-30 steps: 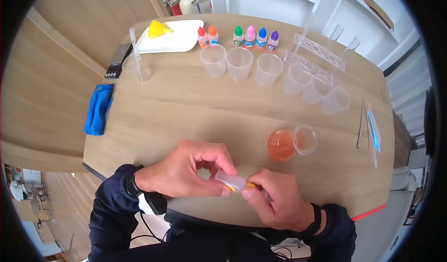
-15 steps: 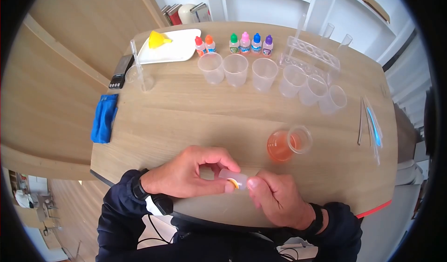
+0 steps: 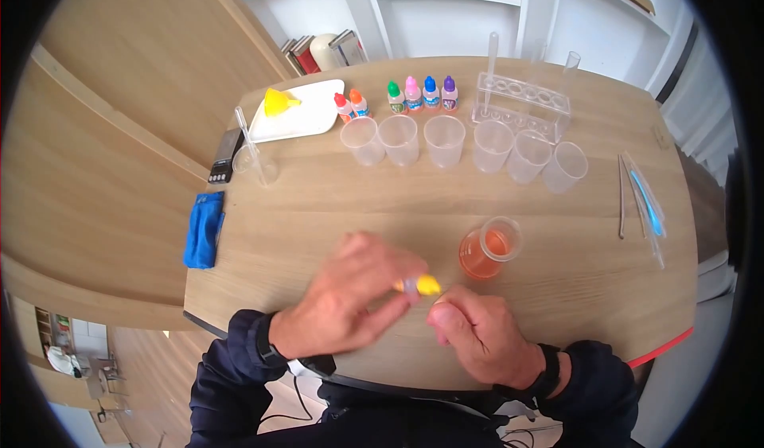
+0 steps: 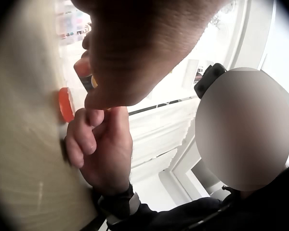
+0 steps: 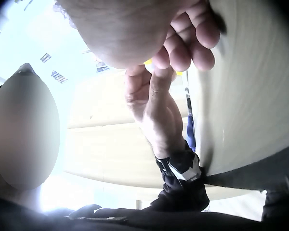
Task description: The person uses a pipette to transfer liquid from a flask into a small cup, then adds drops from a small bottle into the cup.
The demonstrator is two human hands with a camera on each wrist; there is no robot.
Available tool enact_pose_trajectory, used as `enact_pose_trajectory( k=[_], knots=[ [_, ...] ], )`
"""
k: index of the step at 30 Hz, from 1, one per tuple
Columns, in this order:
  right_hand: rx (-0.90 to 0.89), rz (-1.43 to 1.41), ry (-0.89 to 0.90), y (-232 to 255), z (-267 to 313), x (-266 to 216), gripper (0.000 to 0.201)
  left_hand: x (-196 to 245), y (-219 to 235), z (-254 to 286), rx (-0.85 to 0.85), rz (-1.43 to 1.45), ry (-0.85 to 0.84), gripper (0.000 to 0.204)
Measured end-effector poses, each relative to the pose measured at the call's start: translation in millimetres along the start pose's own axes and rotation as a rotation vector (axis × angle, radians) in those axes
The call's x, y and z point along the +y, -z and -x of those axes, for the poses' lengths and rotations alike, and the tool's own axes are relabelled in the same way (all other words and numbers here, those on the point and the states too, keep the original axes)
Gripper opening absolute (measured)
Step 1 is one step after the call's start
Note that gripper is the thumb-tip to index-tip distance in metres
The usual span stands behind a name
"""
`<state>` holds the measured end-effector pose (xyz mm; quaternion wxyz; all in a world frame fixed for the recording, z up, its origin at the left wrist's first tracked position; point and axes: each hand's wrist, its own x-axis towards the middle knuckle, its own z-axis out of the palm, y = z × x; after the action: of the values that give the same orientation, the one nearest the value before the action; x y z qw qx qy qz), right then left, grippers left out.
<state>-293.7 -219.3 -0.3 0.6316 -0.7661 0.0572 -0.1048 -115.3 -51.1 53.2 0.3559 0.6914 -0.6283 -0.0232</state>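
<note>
In the head view my left hand (image 3: 342, 297), blurred, pinches a small pale bottle (image 3: 410, 286) whose yellow cap (image 3: 428, 284) points right. Just beside that cap is my right hand (image 3: 487, 336), its fingers curled and no object visible in them. A flask of orange liquid (image 3: 480, 255) stands beyond both hands. The left wrist view has my left hand (image 4: 139, 53) above my curled right hand (image 4: 106, 154). In the right wrist view, my right hand (image 5: 130, 29) hides most of the bottle in front of my left hand (image 5: 159, 113).
Several clear cups (image 3: 444, 142) line the table's middle back, with dropper bottles (image 3: 431, 94) behind. A test tube rack (image 3: 521, 106) stands back right, a white tray (image 3: 318, 114) back left. Blue cloth (image 3: 204, 229) lies left; thin tools (image 3: 621, 197) lie right.
My left hand has lifted and turned the bottle, so its yellow cap shows at the right end. The right hand has come away from the bottle. The head view has shifted upward.
</note>
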Motion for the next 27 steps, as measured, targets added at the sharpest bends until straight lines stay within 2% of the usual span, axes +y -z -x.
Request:
enact_pose_trajectory(
  k=[2,3,6,8,10,15,19,21,22,25,27],
  knots=[
    [-0.007,0.007,0.028,-1,-1,-1,0.038,-10,15,-11,0.061,-0.021,0.065,0.036],
    [-0.034,0.031,0.033,1,-1,0,0.035,-13,20,-16,0.127,-0.041,0.165,0.029],
    [-0.07,0.072,0.049,4,-2,2,0.034,-47,34,-48,0.299,0.201,0.411,0.023],
    [-0.029,0.062,0.073,1,-3,2,0.039,-67,48,-76,0.322,0.333,0.512,0.021],
    [-0.037,0.073,0.083,1,-3,3,0.039,-88,55,-103,0.366,0.303,0.467,0.021],
    [-0.043,0.09,0.118,3,-5,2,0.039,-140,63,-145,0.309,0.186,0.493,0.026],
    [-0.058,0.134,0.123,5,-4,4,0.037,-172,60,-156,0.18,-0.002,0.567,0.029],
    [-0.041,0.131,0.13,3,-5,4,0.038,-187,55,-156,0.15,-0.027,0.539,0.031],
    [-0.029,0.13,0.136,2,-5,3,0.04,-187,52,-157,0.136,-0.039,0.525,0.031],
    [-0.028,0.137,0.134,4,-6,2,0.042,-186,47,-158,0.035,-0.027,0.619,0.024],
    [-0.035,0.14,0.133,4,-6,2,0.042,-182,46,-160,-0.008,0.001,0.666,0.026]
  ],
)
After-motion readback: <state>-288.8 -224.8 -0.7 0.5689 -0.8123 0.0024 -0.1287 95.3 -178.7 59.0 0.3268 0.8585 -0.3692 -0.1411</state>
